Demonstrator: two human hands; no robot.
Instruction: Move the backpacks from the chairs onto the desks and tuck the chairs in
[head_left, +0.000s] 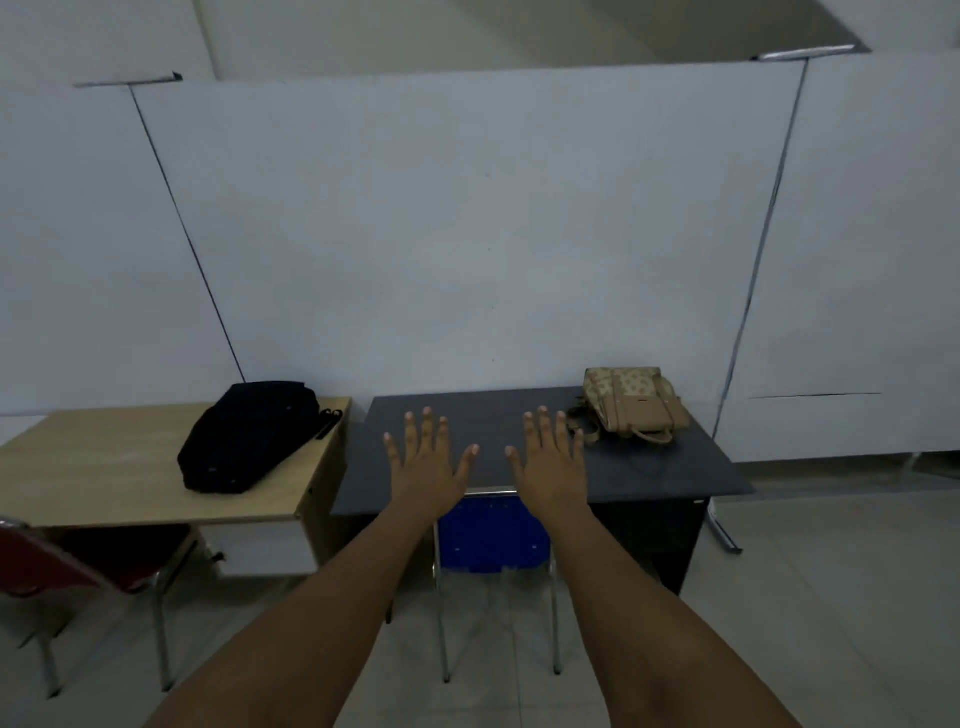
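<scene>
Although both bags are already off the chairs, the tidying looks only partly finished. The black soft fabric backpack (249, 436) lies flat on the light wood-topped bench (104, 467), close to that bench's right edge and reaching toward its far right corner, while the beige patterned backpack with tan straps (631, 405) lies on the dark grey-topped bench (701, 473) at its far right corner, against the white partition wall (467, 234). So the carrying half of the job reads as done, as far as can be seen. The blue plastic chair with chrome legs (493, 535) stands at the near edge of the dark bench with its back at that edge and its seat apparently beneath the top, so I judge it tucked in. The red padded chair with chrome legs (47, 561) stands at the near left corner of the light bench, angled and only partly in view; whether its seat goes under the top cannot be told, and it seems the one item possibly left to push in. The left hand (428, 462) and the right hand (550, 460) are stretched out side by side over the near edge of the dark bench, above the blue chair's back, palms down and fingers spread; each grip is released and holds nothing, and neither clearly touches the chair or the bench.
</scene>
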